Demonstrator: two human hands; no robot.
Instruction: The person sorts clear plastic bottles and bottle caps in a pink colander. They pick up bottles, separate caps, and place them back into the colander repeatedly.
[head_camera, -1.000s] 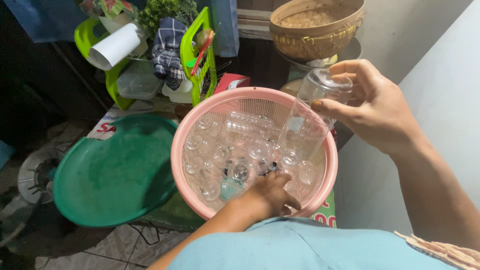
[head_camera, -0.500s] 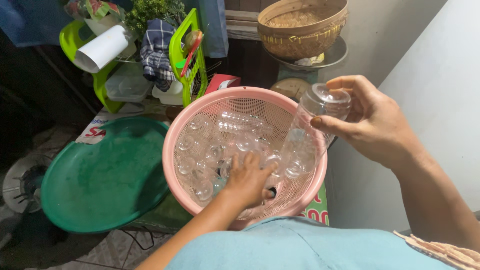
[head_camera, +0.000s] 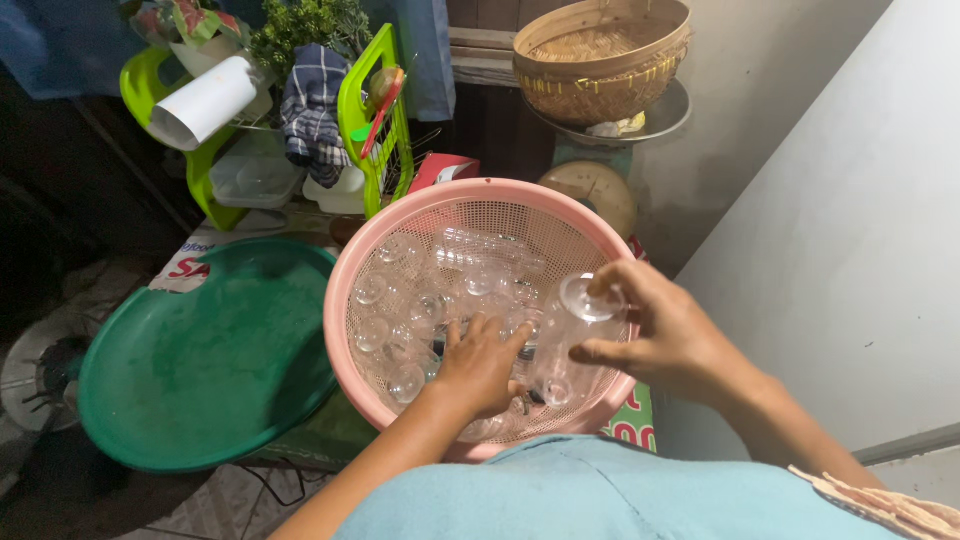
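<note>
Now, clear bottle (right hand) near-upright, base end toward camera.

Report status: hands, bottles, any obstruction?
Right hand grips clear bottle. Left hand down among bottles in pink basket. Nothing obstructing.

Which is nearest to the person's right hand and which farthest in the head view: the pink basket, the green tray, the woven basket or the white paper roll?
From the right hand:
1. Pink basket: the hand is over it.
2. Woven basket: above, at the back.
3. Green tray: left of the pink basket.
4. White paper roll: far upper left.
</note>
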